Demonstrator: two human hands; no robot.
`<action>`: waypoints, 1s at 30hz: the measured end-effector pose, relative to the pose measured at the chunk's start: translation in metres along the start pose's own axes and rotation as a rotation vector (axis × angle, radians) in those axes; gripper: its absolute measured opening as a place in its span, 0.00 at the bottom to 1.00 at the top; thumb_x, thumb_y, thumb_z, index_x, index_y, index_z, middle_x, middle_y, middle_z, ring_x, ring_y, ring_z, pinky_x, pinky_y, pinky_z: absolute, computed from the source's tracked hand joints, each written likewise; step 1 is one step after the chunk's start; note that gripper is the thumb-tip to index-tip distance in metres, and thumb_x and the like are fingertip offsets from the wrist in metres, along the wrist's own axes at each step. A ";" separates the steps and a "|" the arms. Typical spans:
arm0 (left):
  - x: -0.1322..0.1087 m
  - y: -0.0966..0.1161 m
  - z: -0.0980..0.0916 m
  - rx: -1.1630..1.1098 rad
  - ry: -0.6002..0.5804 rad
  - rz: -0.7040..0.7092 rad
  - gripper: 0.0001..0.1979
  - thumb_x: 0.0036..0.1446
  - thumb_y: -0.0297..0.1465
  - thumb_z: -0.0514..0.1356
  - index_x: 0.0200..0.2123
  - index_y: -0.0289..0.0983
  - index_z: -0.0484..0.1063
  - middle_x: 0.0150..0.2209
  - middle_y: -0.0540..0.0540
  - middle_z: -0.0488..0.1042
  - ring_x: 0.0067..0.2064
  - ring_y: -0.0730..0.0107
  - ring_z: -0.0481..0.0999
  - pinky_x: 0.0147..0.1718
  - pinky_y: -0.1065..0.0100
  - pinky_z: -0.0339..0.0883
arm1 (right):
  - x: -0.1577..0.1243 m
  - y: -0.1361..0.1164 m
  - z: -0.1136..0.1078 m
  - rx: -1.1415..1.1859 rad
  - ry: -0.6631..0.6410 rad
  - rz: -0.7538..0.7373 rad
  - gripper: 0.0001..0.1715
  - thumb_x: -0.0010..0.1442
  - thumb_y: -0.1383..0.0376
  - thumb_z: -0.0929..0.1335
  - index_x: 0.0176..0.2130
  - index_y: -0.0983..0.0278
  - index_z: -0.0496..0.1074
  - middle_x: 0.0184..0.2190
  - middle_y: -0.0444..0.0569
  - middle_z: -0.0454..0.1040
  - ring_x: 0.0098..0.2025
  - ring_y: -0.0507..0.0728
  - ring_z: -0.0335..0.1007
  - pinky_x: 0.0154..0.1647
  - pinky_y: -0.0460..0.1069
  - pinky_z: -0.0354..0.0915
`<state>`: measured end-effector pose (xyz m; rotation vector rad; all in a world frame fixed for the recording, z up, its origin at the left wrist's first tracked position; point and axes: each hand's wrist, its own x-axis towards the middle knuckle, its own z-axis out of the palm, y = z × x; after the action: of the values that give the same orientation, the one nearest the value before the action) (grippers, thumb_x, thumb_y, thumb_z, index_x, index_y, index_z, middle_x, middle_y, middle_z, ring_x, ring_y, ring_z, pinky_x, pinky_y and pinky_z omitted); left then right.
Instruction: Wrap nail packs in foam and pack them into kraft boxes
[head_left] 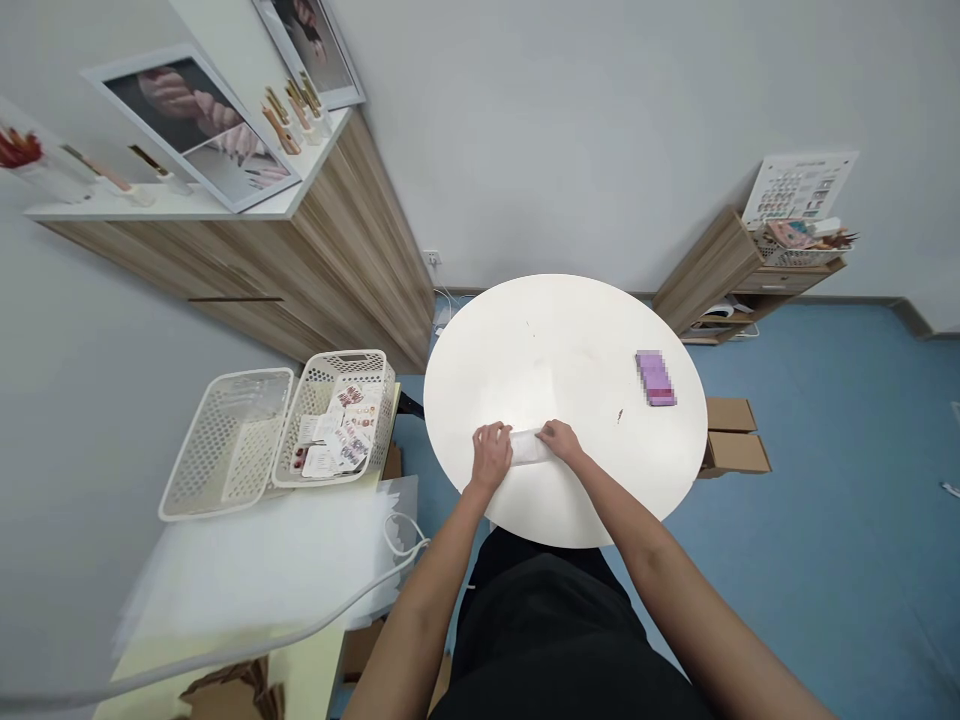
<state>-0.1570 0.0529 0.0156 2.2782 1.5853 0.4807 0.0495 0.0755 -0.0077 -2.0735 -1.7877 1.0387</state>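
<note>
My left hand [492,456] and my right hand [560,440] rest close together near the front edge of a round white table [555,345]. Between them lies a flat, pale, translucent packet [529,447], its ends gripped by both hands. Its contents cannot be made out. Farther right on the tabletop lies a pink-purple rectangular package [655,378], blurred and well away from my right hand.
To the left, a low table holds white lattice plastic baskets [334,415], one containing printed cards. A wooden cabinet [315,270] stands behind them. Cardboard boxes [733,436] lie on the blue floor to the right, beyond which stands a low wooden shelf [750,280].
</note>
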 end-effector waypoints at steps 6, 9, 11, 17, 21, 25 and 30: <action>-0.023 0.012 0.031 0.082 -0.193 0.261 0.32 0.60 0.24 0.48 0.68 0.36 0.49 0.68 0.39 0.54 0.70 0.55 0.50 0.66 0.47 0.45 | 0.007 0.005 0.005 0.003 -0.001 -0.027 0.06 0.60 0.64 0.68 0.31 0.62 0.72 0.34 0.46 0.75 0.37 0.53 0.70 0.38 0.46 0.61; -0.028 0.005 0.042 0.112 -0.183 0.187 0.33 0.61 0.27 0.49 0.69 0.32 0.44 0.70 0.36 0.47 0.71 0.53 0.41 0.66 0.45 0.43 | 0.007 0.004 0.005 0.002 -0.020 -0.018 0.06 0.60 0.64 0.67 0.32 0.63 0.72 0.35 0.47 0.75 0.38 0.54 0.70 0.39 0.47 0.62; -0.027 -0.001 0.046 0.116 -0.189 0.167 0.33 0.62 0.28 0.49 0.69 0.33 0.44 0.70 0.35 0.47 0.71 0.53 0.42 0.66 0.46 0.45 | 0.004 0.003 0.003 -0.032 -0.014 -0.028 0.05 0.61 0.66 0.66 0.35 0.63 0.72 0.37 0.49 0.75 0.40 0.55 0.70 0.41 0.48 0.63; -0.014 -0.011 0.044 0.116 -0.230 0.186 0.34 0.57 0.25 0.52 0.67 0.33 0.49 0.68 0.34 0.53 0.70 0.52 0.51 0.65 0.47 0.49 | -0.025 -0.003 -0.004 -0.288 0.181 -0.465 0.26 0.61 0.67 0.64 0.58 0.64 0.65 0.58 0.58 0.67 0.62 0.65 0.57 0.64 0.65 0.50; -0.004 -0.015 0.038 0.057 -0.284 0.216 0.36 0.52 0.24 0.55 0.65 0.33 0.52 0.66 0.33 0.59 0.67 0.52 0.57 0.64 0.50 0.53 | -0.044 -0.001 0.004 -0.360 0.037 -0.711 0.34 0.59 0.63 0.67 0.63 0.65 0.61 0.63 0.59 0.63 0.66 0.67 0.53 0.68 0.69 0.40; -0.006 -0.015 0.030 -0.066 -0.351 0.210 0.30 0.54 0.28 0.57 0.61 0.34 0.57 0.61 0.34 0.66 0.63 0.52 0.65 0.58 0.54 0.62 | -0.051 0.007 0.011 -0.362 0.020 -0.647 0.25 0.60 0.69 0.65 0.58 0.65 0.66 0.58 0.60 0.69 0.58 0.64 0.66 0.65 0.65 0.51; -0.010 -0.015 0.013 -0.264 -0.442 0.160 0.15 0.59 0.34 0.56 0.50 0.41 0.67 0.47 0.45 0.74 0.46 0.62 0.76 0.46 0.62 0.69 | -0.051 0.011 -0.003 -0.230 -0.118 -0.473 0.17 0.60 0.68 0.66 0.49 0.60 0.73 0.46 0.50 0.78 0.46 0.59 0.73 0.50 0.54 0.65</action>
<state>-0.1663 0.0474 -0.0037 2.1288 1.0659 0.1881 0.0587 0.0260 0.0071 -1.5896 -2.3960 0.8642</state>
